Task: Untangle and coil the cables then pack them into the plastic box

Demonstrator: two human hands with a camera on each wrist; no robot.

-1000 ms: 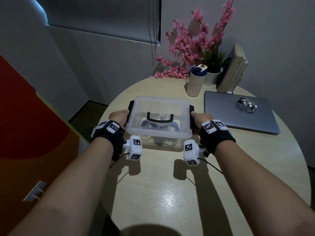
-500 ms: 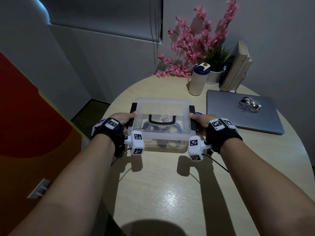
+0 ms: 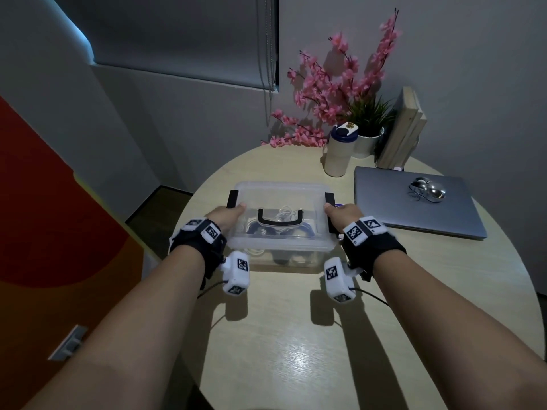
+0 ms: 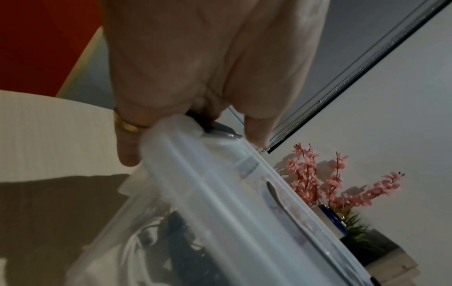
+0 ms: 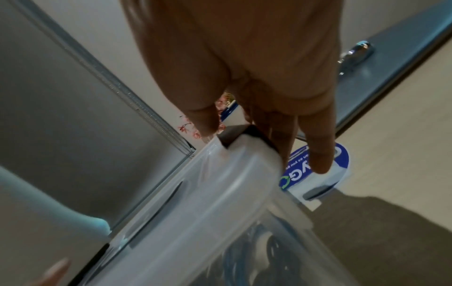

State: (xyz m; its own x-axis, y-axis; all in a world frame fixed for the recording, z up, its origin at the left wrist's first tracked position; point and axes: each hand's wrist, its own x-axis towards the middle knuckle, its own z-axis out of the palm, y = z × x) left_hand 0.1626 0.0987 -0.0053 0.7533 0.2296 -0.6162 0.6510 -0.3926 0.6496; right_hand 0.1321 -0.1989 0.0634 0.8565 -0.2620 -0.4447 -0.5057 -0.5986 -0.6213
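Observation:
A clear plastic box (image 3: 281,193) with its lid on stands on the round table (image 3: 296,350). Its black handle (image 3: 279,221) lies flat on the lid. Coiled white, blue and black cables (image 3: 285,213) show through the plastic, also in the right wrist view (image 5: 247,251). My left hand (image 3: 228,216) grips the left end, thumb on the lid, fingers over the black latch (image 4: 215,129). My right hand (image 3: 343,213) grips the right end the same way, its fingers running down over the other latch (image 5: 254,133).
A closed grey laptop (image 3: 414,202) with a shiny metal object (image 3: 427,190) on it lies to the right. Behind stand a tumbler (image 3: 339,149), pink flowers (image 3: 334,90), a potted plant (image 3: 367,137) and books (image 3: 402,128). A blue-and-white round label (image 5: 320,164) lies beside the box.
Both hands stay on the ends of the box, with the thumbs now further onto the lid. The box sits a little nearer to me than before.

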